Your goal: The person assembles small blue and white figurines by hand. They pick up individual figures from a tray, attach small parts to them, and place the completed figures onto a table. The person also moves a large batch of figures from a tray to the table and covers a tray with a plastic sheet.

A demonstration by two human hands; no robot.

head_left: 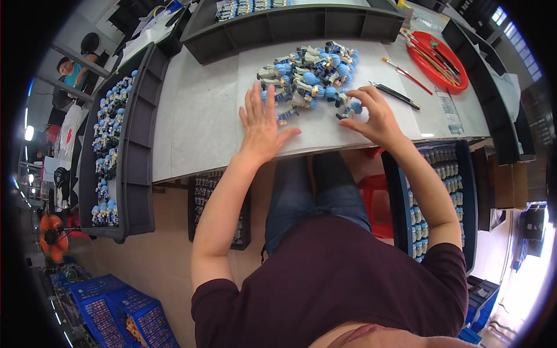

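Item: blue-haired figurines, heaped; the pile (316,69) is lying on the pale worktop (197,116), ahead of the person and between the two hands. Left hand (261,130): palm is facing down at the heap's left edge, the grip spreading wide, thumb pointing toward the right. Right hand (380,119): the grip is curving open around a single figurine (354,108) at the heap's lower right, thumb and fingertips standing apart; whether skin is touching it, one cannot tell. Tools: a red-handled brush (415,81) and a slim black tool (397,95) are lying to the right of the heap; a red oval dish (461,89) beyond them is holding further brushes. Containers: a dark grey tray (290,26) is standing behind the heap, holding more figurines; a second grey tray (136,145), at the left, is carrying rows of them; a dark crate (473,203), below the worktop at the right, is holding others in rows. Also: a red stool (377,200) is standing beneath the worktop.
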